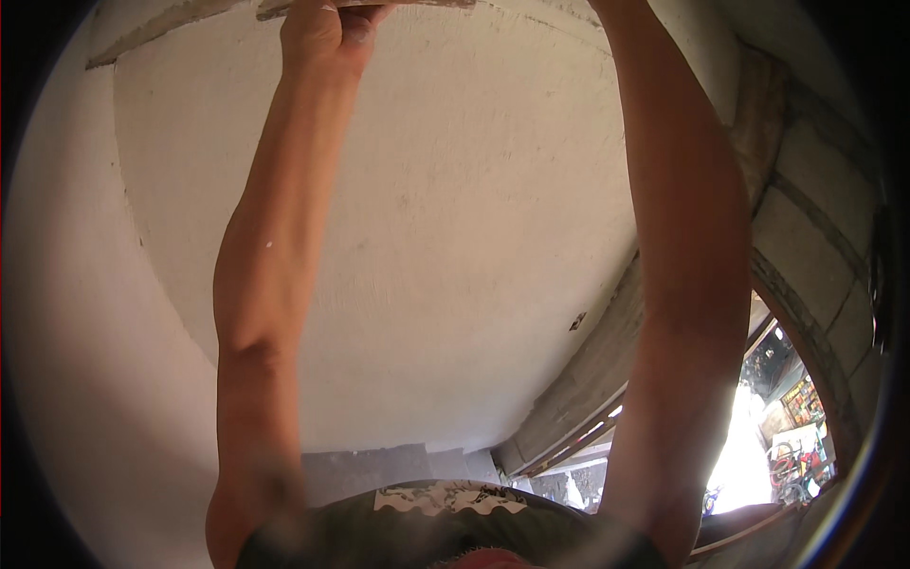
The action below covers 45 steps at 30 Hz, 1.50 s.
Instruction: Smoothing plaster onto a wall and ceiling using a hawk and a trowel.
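Note:
Both my arms reach up toward the top edge of the view. My left hand (327,33) is raised at the top left of centre, its fingers bent and partly cut off by the frame. It is closed at the edge of a flat, worn wooden board (427,3), of which only a thin strip shows. My right forearm (678,171) stretches up on the right, and the right hand lies beyond the top edge. Behind my arms stands a broad, off-white plastered wall (464,218) with small marks and a rough surface.
A window opening (758,446) at the lower right lets in bright light, with colourful clutter outside. Bare block wall (806,247) runs along the right side. A dark hole (577,321) sits in the plaster. Grey floor (370,465) shows at the bottom.

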Tool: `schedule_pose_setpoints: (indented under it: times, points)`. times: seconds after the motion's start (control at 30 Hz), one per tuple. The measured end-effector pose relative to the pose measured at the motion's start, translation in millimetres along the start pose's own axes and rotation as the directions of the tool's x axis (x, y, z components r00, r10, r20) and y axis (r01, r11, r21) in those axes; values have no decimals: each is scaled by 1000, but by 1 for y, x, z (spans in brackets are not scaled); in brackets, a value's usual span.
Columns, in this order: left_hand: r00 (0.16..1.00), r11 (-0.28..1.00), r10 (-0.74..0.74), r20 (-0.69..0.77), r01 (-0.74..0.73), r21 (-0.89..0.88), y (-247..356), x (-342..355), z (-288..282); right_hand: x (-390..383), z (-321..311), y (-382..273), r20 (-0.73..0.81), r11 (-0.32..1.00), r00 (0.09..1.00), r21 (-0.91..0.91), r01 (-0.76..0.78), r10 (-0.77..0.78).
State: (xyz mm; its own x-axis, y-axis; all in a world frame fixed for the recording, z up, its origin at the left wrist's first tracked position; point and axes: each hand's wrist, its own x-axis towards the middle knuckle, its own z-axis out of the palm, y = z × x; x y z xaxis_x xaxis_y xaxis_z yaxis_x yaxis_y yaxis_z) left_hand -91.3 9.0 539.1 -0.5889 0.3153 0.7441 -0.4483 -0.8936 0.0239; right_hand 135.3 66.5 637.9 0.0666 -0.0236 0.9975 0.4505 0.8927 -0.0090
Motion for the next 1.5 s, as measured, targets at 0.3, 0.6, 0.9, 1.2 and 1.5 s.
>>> schedule_pose_setpoints:
  times: [0.3, 0.6, 0.9, 1.2, 1.5]
  points:
    - [997, 976, 3, -75, 13, 219, -9, -38, -26, -8, -3, -1, 10, 1000, 1000, 5, -17, 17]
    - [966, 979, -159, -203, 181, 94, -68, -15, -21, -5, -8, -10, 46, 1000, 999, -14, -1, 2]
    - [976, 994, -88, -202, 98, 43, -107, 7, 5, -4, -15, -15, 74, 997, 997, -76, 21, -15]
    - [983, 983, -123, 138, 139, -120, -88, 39, 18, -8, -6, -2, 98, 996, 995, -87, 4, 5]
    - [973, 954, -9, 232, -61, 295, 4, -58, -33, -14, -3, -16, 39, 992, 997, 114, 56, -61]
